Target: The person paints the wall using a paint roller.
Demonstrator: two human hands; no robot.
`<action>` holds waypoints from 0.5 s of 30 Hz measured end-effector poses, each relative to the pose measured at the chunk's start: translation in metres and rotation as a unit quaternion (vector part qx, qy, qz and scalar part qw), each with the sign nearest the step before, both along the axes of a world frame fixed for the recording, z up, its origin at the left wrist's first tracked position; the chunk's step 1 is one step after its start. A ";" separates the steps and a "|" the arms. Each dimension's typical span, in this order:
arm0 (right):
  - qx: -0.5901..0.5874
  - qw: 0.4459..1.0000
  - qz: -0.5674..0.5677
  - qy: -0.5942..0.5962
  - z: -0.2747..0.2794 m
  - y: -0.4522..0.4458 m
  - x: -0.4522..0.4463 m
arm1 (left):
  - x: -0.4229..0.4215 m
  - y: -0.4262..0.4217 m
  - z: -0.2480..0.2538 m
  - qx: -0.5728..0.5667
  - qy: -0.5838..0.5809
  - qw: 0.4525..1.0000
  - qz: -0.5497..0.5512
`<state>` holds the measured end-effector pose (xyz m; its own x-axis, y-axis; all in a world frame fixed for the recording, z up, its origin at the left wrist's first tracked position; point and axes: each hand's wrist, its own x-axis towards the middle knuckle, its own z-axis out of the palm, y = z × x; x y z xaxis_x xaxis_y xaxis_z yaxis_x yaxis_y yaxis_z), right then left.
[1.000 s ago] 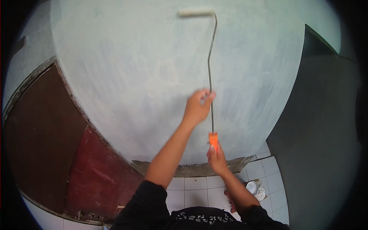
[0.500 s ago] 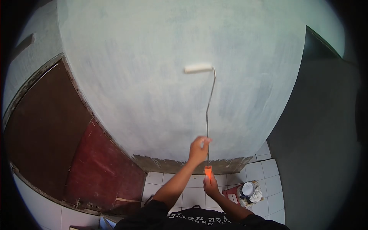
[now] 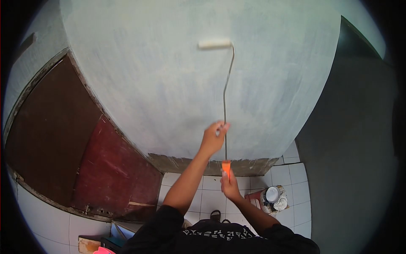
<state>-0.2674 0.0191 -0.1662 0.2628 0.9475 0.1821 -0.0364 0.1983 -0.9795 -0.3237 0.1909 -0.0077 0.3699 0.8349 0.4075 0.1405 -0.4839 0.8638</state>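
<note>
A paint roller (image 3: 215, 44) with a white sleeve lies against the pale, streaky painted wall (image 3: 177, 93). Its long bent metal rod runs down to an orange handle. Around that handle my right hand (image 3: 230, 186) is closed, low in front of my body. Higher up, my left hand (image 3: 215, 137) is closed on the metal rod, fingers curled about it. Along the bottom of the wall runs a bare grey strip (image 3: 190, 165) with a ragged paint edge.
On the right, a red stool (image 3: 255, 197) bears a white tub (image 3: 272, 194) and a crumpled white item (image 3: 281, 203). To the left is a brown and red door (image 3: 114, 165); a dark grey panel (image 3: 355, 139) stands at the right. White floor tiles (image 3: 213, 199) lie below.
The roller has moved up the wall and slightly left. Both hands have risen with it, keeping their hold on the rod and handle. The view has shifted a little.
</note>
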 end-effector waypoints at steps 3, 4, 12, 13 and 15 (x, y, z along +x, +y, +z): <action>-0.139 0.989 0.026 0.044 -0.058 -0.058 0.004 | -0.002 -0.044 -0.077 -0.096 0.073 0.993 0.004; -0.143 0.988 0.027 0.047 -0.070 -0.075 0.005 | 0.002 -0.050 -0.119 -0.084 0.069 0.994 0.009; -0.151 0.986 -0.062 0.032 -0.111 -0.116 0.003 | 0.012 -0.077 -0.171 -0.210 -0.028 0.973 -0.096; -0.153 0.985 -0.067 0.035 -0.098 -0.107 0.000 | 0.008 -0.069 -0.161 -0.195 -0.016 0.976 -0.096; -0.122 0.990 -0.064 0.026 -0.060 -0.084 -0.008 | 0.003 -0.057 -0.121 -0.155 -0.032 0.983 -0.089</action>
<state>-0.2752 -0.0649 -0.2265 0.3870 0.9198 -0.0646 -0.0786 -0.0369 -0.9962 -0.3210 0.1340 -0.1286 0.5041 0.8467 0.1704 0.0183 -0.2077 0.9780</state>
